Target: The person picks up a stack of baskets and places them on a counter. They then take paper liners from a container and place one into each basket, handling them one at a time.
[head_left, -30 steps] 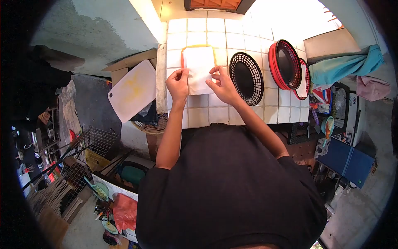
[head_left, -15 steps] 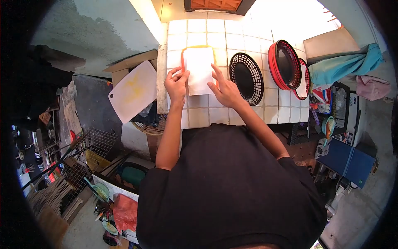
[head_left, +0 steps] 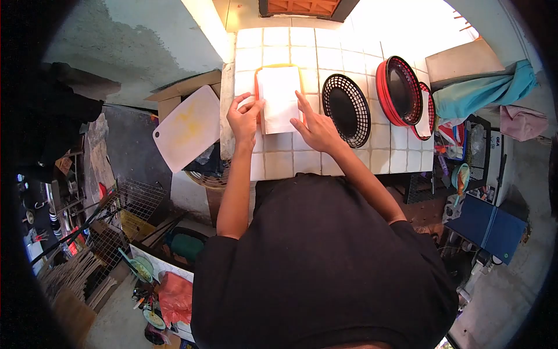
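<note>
A stack of white paper sheets (head_left: 280,102) lies in a shallow orange-edged tray (head_left: 256,81) on the tiled counter. At its left edge is my left hand (head_left: 243,119), fingers loosely bent and a gap between them; nothing shows in its grasp. My right hand (head_left: 318,129) is open along the right side, with its fingertips at the paper's edge and the thumb near the lower right corner. Just right of that hand sits a black oval plastic basket (head_left: 346,110) with a latticed rim.
Stacked red and black oval baskets (head_left: 399,91) stand farther right on the white tiled counter (head_left: 279,157); one beneath holds white paper. A stained white cutting board (head_left: 187,128) leans off the left side. A teal cloth (head_left: 485,90) hangs at the right.
My left hand has shifted slightly left, its fingers drawing back from the paper's surface to the edge. My right hand and the baskets look nearly unchanged.
</note>
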`<state>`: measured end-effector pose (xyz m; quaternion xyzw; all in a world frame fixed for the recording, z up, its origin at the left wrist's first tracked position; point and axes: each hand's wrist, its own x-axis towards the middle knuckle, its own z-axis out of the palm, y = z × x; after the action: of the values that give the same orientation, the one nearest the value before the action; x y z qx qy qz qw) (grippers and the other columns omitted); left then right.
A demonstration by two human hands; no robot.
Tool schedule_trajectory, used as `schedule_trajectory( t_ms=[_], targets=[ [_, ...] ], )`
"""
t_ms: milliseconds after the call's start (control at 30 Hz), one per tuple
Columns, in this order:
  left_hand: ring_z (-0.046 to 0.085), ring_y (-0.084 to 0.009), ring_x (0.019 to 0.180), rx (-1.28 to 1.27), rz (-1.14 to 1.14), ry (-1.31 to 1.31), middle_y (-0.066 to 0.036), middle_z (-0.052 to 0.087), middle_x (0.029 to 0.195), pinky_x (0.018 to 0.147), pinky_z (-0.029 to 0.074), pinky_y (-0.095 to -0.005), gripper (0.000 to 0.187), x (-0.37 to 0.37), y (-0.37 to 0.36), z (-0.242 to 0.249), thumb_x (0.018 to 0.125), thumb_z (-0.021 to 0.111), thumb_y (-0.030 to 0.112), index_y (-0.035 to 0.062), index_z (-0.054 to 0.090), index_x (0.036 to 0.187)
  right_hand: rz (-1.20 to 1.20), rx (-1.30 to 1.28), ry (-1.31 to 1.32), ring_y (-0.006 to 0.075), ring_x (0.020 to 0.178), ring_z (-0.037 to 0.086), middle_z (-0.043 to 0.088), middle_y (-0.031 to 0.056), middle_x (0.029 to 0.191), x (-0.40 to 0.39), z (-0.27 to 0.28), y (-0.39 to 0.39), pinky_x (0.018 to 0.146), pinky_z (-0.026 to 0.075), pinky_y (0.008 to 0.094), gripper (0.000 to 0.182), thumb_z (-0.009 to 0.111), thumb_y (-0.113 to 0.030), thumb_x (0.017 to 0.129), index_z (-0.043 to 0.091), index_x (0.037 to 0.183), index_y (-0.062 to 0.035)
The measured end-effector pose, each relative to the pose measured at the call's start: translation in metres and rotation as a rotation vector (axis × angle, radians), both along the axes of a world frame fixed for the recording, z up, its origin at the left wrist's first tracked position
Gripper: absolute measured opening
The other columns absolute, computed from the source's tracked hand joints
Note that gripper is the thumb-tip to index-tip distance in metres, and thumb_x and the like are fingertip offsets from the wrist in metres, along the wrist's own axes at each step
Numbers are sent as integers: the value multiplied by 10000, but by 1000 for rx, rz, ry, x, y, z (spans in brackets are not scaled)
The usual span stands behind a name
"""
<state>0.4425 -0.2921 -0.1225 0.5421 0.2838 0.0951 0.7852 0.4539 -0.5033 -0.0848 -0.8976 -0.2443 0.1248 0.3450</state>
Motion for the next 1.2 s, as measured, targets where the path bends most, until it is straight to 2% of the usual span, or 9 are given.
schedule_trajectory(
  t_ms=[233, 367, 567, 667, 733, 767, 833, 1000, 1200],
  targets=[
    [626, -96, 757, 186, -40, -40, -71, 709, 885, 718, 501, -222, 291, 12, 0, -14, 836, 791, 48, -37, 673, 1088, 11, -30, 4, 418, 897, 690, 618, 316, 1250, 2, 0, 0, 817, 532, 476, 735, 506, -424, 1022, 177, 1568, -57],
    [619, -91, 715, 337, -102, -28, -50, 708, 820, 674, 499, -225, 186, 24, 1, -11, 839, 795, 101, -40, 739, 946, 3, -44, 36, 423, 959, 685, 620, 314, 1252, 2, 4, 1, 854, 529, 473, 720, 507, -417, 1022, 194, 1562, -59],
    [633, -91, 748, 302, -152, 34, -54, 714, 854, 699, 506, -221, 171, 22, 2, 1, 852, 784, 74, -37, 730, 970, -53, 85, -46, 433, 1006, 675, 626, 296, 1257, 3, -8, 2, 882, 527, 473, 659, 512, -408, 1020, 269, 1549, -99],
    [629, -84, 742, 274, -184, 29, -46, 706, 850, 690, 501, -214, 175, 13, 4, -5, 850, 781, 66, -32, 720, 982, -58, 189, -34, 398, 914, 697, 663, 252, 1208, 4, -3, 4, 839, 537, 438, 548, 517, -397, 1022, 433, 1478, -107],
    [609, -77, 718, 273, -172, 20, -33, 691, 828, 668, 492, -215, 175, 6, 2, -2, 842, 783, 62, -35, 718, 972, -125, 126, 273, 258, 772, 682, 703, 184, 1051, 8, 17, 6, 747, 533, 372, 406, 540, -321, 1026, 580, 1361, -94],
    [590, -71, 694, 272, -160, 9, -20, 676, 806, 646, 484, -216, 176, 3, 1, -1, 833, 786, 59, -37, 716, 963, -126, 126, 275, 258, 772, 682, 703, 184, 1051, 7, 14, 6, 747, 533, 372, 406, 540, -321, 1026, 580, 1361, -94],
    [582, -66, 693, 265, -154, 20, -14, 670, 807, 646, 480, -214, 173, -1, 0, -2, 835, 781, 55, -35, 717, 969, -194, 480, 323, 122, 653, 562, 667, 81, 833, 6, 8, 10, 639, 489, 306, 328, 552, -233, 1030, 631, 1284, -42],
    [555, -55, 669, 370, -167, -1, -10, 661, 811, 645, 463, -208, 176, -7, -1, -4, 835, 761, 40, -10, 726, 1000, -199, 657, 428, 48, 601, 474, 589, -2, 766, 11, 6, 14, 543, 423, 240, 305, 546, -204, 1039, 635, 1250, -2],
    [603, -204, 778, 929, -251, -44, -80, 654, 896, 737, 502, -330, 273, -22, -12, 23, 831, 788, 186, 46, 743, 1061, -195, 721, 516, 27, 558, 463, 577, -8, 785, 15, 6, 17, 477, 394, 207, 296, 542, -214, 1042, 645, 1228, -8]
  ],
)
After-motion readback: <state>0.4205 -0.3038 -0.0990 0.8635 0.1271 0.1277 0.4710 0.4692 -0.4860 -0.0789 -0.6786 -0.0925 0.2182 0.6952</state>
